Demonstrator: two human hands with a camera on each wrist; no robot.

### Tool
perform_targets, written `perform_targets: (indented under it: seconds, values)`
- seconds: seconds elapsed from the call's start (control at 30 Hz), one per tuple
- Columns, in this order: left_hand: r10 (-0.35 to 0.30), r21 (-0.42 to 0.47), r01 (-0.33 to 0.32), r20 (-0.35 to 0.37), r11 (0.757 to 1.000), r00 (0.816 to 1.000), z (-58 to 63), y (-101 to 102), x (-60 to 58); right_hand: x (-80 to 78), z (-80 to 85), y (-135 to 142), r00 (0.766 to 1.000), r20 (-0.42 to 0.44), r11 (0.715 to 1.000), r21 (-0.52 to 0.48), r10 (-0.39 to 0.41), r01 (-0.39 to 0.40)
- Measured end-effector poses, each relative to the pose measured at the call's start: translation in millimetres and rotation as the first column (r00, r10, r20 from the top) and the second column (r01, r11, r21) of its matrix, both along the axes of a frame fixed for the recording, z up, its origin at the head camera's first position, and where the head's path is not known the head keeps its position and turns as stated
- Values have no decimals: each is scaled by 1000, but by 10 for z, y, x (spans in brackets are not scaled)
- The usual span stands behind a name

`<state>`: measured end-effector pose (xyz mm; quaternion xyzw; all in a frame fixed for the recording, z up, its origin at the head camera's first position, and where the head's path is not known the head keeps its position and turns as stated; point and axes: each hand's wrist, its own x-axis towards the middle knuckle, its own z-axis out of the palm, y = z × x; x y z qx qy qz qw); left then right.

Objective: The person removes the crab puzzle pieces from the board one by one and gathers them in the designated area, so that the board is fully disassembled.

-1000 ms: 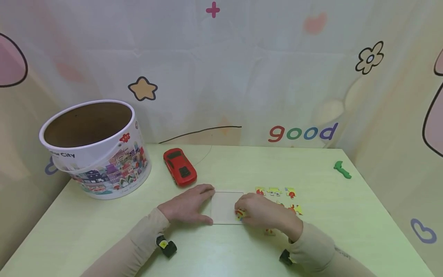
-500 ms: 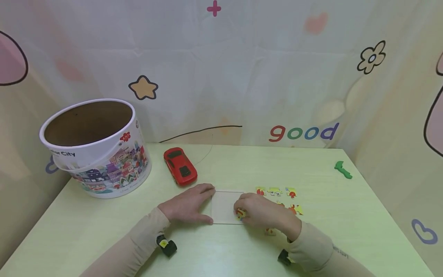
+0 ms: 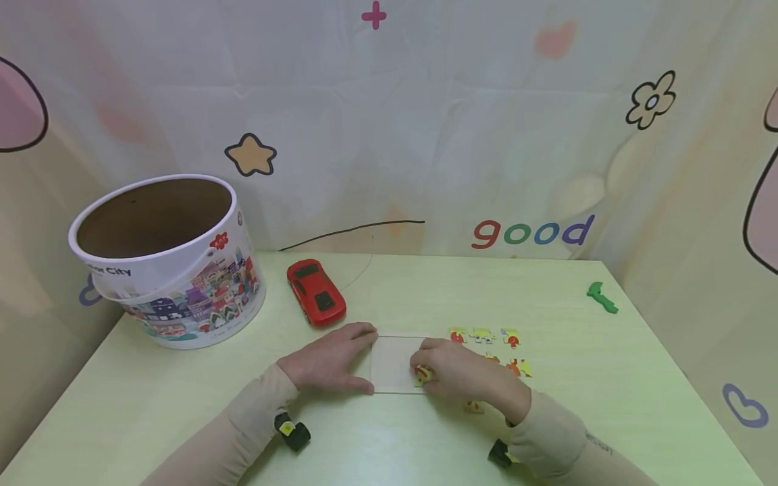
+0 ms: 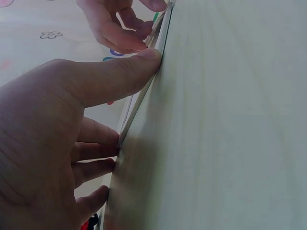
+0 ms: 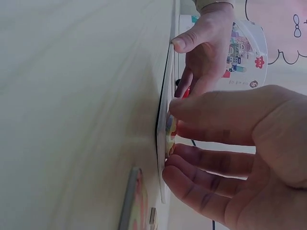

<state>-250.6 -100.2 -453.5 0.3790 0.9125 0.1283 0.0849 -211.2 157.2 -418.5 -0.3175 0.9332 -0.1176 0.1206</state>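
In the head view, my left hand (image 3: 333, 358) holds the left end of a flat, pale rectangular puzzle board (image 3: 392, 364), the thumb at its near corner and the fingers at its far corner. The left wrist view shows the thumb (image 4: 112, 79) against the board's edge. My right hand (image 3: 452, 368) pinches a colourful jigsaw piece (image 3: 422, 376) over the board's right part. Seen from the right wrist, this piece (image 5: 170, 132) lies close on the board (image 5: 164, 96), between the thumb and fingers. The right hand hides the board's right end.
Several yellow and red jigsaw pieces (image 3: 483, 335) lie right of the board, some partly behind the right hand. A red toy car (image 3: 316, 293) stands behind the left hand. A large white bucket (image 3: 182, 270) stands at the left; a small green toy hammer (image 3: 602, 298) lies far right.
The jigsaw piece has turned slightly in my right fingers, which have shifted a little. The left hand and the board stay in place.
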Motion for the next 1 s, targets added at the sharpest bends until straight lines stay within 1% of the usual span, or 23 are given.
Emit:
perform_targets:
  seconds: [0.17,0.4,0.6,0.77,1.0]
  values:
    - [2,1,-2,-1,1000,1000,2,4,3,11,5,15,1000,-8,1000,-18,-13,13]
    - [9,-2,-9,1,1000,1000,7,9,7,11,5,14,999,-43,999,-44,-4,2]
    - [12,-1,-12,6,1000,1000,14,17,5,12,15,20,998,-55,999,-52,-2,-1]
    - [7,1,-7,9,1000,1000,2,21,2,18,21,48,999,-36,997,-69,-19,17]
    - [0,12,0,0,1000,1000,-2,6,-1,25,29,150,999,-34,995,-98,-31,27]
